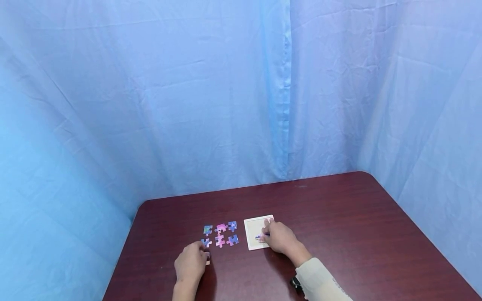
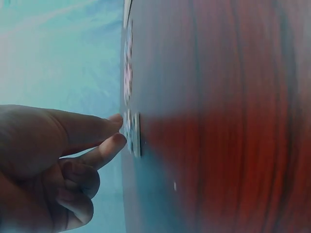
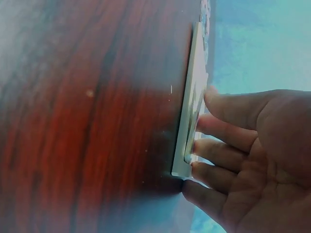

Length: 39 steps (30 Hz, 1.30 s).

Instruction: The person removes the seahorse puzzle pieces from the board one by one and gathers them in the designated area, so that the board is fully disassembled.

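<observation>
In the head view, my right hand [image 1: 281, 237] is over the right side of a square white puzzle tray [image 1: 252, 246]. Its thumb and fingers hold a small pink and purple jigsaw piece [image 1: 260, 238] at the tray; the right wrist view shows that hand's fingertips along the tray [image 3: 182, 145], partly hiding what lies inside. My left hand [image 1: 191, 262] is low over the table beside another jigsaw piece [image 1: 208, 258], which it partly covers. In the left wrist view, thumb and index finger reach toward this piece [image 2: 137, 135] with a gap between them.
Several loose jigsaw pieces lie in two rows between the hands, among them a pink one [image 1: 220, 240] and a blue one [image 1: 232, 226]. The dark red wooden table [image 1: 331, 217] has rounded far corners. Blue curtains [image 1: 211, 104] hang behind it and at both sides.
</observation>
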### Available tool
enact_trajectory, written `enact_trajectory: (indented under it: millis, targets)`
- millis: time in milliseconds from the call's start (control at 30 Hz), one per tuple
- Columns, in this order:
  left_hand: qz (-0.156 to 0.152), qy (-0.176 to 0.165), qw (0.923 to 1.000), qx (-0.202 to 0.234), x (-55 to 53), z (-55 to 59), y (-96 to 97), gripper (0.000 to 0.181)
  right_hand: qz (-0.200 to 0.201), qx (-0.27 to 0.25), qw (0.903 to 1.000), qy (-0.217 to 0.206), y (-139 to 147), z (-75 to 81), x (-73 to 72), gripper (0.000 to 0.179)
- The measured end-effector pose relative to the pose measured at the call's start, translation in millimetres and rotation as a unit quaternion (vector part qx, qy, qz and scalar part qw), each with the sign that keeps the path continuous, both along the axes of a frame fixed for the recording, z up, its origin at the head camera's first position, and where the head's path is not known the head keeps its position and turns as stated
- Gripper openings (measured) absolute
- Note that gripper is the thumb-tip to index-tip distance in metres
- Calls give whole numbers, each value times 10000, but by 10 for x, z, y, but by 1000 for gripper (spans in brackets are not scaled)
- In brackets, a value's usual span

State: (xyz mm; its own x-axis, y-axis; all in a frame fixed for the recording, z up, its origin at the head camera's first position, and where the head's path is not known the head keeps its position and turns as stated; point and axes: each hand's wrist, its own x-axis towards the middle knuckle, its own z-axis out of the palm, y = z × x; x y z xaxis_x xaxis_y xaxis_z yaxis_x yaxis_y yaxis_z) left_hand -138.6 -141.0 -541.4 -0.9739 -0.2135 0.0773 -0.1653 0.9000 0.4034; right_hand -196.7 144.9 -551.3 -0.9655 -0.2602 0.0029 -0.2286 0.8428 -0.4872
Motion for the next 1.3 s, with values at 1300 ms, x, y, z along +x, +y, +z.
enact_trajectory:
  millis: [1300]
  targets:
    - [-1786,579,9812,-444,-271,-97,1326,26,241,13,9997,26,59,6,-3,36]
